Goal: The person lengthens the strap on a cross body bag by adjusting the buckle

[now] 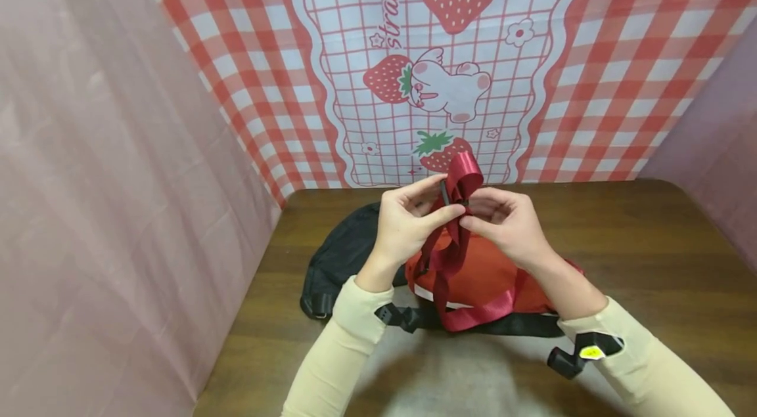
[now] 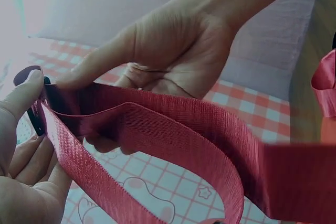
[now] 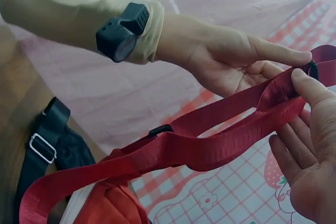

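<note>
A dark red webbing strap (image 1: 464, 174) is raised in front of the person, its top bent into a loop. With thumb and fingers, the left hand (image 1: 402, 226) pinches it at a black slider buckle (image 1: 445, 194). The right hand (image 1: 511, 223) pinches the strap just beside the buckle; its thumb (image 2: 105, 64) lies along the webbing. Two layers of webbing run away from the buckle in the left wrist view. Farther down the strap sits another black slider (image 3: 160, 129). Below both hands lies the red bag (image 1: 485, 266), partly hidden by strap and hands.
A black bag (image 1: 343, 246) lies left of the red one on the wooden table (image 1: 621, 240). Its black strap carries a metal rectangular buckle (image 3: 43, 148). Behind stands a checked strawberry-print cloth (image 1: 621, 75); a pale pink curtain (image 1: 118, 174) hangs at the left.
</note>
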Demonstrator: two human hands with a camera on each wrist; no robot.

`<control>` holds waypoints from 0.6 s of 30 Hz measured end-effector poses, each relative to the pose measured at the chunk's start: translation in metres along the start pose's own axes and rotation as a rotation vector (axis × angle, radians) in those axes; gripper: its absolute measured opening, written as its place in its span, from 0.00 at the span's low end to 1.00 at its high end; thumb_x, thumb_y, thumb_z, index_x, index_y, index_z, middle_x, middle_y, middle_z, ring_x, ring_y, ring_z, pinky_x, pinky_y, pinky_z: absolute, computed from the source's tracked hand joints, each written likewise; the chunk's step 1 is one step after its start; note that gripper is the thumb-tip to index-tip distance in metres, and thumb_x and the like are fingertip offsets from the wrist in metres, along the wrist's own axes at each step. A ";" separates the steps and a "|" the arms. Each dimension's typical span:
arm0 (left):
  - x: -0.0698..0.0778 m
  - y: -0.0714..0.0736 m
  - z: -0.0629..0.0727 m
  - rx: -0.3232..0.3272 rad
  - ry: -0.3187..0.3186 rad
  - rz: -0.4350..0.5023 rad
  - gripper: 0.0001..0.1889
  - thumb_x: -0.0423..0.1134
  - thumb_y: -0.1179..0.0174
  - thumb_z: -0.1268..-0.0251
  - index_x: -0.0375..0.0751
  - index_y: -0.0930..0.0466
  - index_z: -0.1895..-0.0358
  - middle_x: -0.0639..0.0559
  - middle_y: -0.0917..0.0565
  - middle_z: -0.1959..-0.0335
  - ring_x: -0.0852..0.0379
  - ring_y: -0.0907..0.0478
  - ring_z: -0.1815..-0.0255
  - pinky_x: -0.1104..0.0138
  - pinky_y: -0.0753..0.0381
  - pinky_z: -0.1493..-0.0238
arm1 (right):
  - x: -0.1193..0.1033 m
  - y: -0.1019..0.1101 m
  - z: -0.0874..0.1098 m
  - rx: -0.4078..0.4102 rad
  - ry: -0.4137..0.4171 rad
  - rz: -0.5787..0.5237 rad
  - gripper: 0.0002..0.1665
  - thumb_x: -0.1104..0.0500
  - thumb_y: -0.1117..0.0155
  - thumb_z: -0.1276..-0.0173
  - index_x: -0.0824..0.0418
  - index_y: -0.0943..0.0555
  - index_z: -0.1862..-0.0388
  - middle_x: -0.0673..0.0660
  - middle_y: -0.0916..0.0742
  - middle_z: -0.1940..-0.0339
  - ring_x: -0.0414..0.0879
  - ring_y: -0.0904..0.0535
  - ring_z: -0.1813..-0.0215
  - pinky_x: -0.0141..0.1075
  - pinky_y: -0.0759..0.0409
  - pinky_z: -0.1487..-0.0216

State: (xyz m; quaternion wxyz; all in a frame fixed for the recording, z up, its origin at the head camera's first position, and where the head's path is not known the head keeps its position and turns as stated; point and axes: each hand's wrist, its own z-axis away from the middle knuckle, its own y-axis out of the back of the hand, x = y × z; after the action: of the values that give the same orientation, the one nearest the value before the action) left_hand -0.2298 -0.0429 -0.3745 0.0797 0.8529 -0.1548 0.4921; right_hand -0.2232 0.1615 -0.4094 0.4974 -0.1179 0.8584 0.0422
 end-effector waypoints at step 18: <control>-0.007 -0.008 0.003 -0.017 0.028 0.033 0.25 0.21 0.29 0.36 0.29 0.16 0.35 0.27 0.13 0.44 0.58 0.10 0.46 0.58 0.12 0.37 | -0.002 0.011 0.002 -0.033 0.077 0.108 0.18 0.76 0.25 0.37 0.68 0.12 0.48 0.46 0.06 0.55 0.38 0.08 0.55 0.30 0.09 0.53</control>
State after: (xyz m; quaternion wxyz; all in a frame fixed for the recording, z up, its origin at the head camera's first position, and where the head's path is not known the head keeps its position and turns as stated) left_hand -0.2281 -0.0350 -0.3814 0.0811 0.8425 -0.1720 0.5040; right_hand -0.2232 0.1732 -0.4095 0.4590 -0.0813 0.8812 0.0788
